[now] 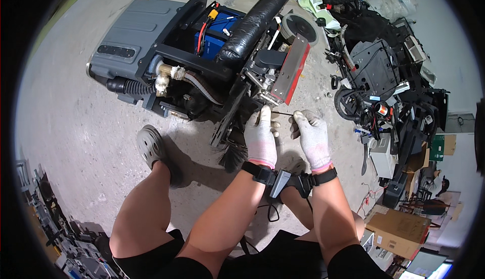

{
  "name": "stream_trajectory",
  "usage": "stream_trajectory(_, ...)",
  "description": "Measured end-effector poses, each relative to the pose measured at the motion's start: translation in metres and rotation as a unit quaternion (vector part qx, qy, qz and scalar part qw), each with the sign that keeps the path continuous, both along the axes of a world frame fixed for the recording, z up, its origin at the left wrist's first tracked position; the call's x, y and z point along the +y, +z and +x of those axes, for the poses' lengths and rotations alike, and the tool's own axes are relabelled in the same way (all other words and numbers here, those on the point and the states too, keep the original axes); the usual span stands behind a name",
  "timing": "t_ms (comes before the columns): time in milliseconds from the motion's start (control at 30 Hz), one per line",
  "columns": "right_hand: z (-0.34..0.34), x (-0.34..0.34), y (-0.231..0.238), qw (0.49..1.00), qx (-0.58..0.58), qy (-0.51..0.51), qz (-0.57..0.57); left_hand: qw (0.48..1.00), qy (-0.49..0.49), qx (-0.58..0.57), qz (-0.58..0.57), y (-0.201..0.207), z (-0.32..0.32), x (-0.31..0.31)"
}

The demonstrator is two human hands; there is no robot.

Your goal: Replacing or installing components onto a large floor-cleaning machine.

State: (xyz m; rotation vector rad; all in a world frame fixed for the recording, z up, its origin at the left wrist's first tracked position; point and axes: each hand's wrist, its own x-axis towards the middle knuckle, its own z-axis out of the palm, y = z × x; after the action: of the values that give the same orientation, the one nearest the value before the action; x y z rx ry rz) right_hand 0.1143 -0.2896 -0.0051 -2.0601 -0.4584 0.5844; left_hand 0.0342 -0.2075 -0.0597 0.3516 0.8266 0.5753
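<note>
R hand [310,128]: fingers clamped on thin dark rod [283,113], spanning gap to L hand [260,127] near red-edged metal plate [290,73]; hands close, prob. for control. L fingers curled, grip: can't tell. Floor-scrubber-type machine [144,24] on floor [76,137], prob. for stability.

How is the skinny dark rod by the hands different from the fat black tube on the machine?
The skinny dark rod is thin, but the fat black tube is thick and shiny. The rod lies nearly level across the picture; the tube slants up to the right. The rod spans between the left hand and the right hand, while no hand touches the tube. Both look dark and fairly straight.
</note>
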Motion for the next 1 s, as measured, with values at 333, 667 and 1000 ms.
stream_trajectory(333,-0.014,-0.006,-0.056,0.956,0.221,-0.074,0.18,0.996,-0.036,-0.064,-0.045,-0.012,-0.007,0.004)
stream_trajectory(667,-0.014,-0.004,-0.064,0.912,0.337,-0.048,0.228,0.998,-0.066,-0.004,0.005,-0.013,-0.01,0.01)
stream_trajectory(1000,-0.008,-0.012,-0.065,0.935,0.288,0.008,0.206,0.994,-0.081,0.037,0.069,-0.017,-0.01,0.009)
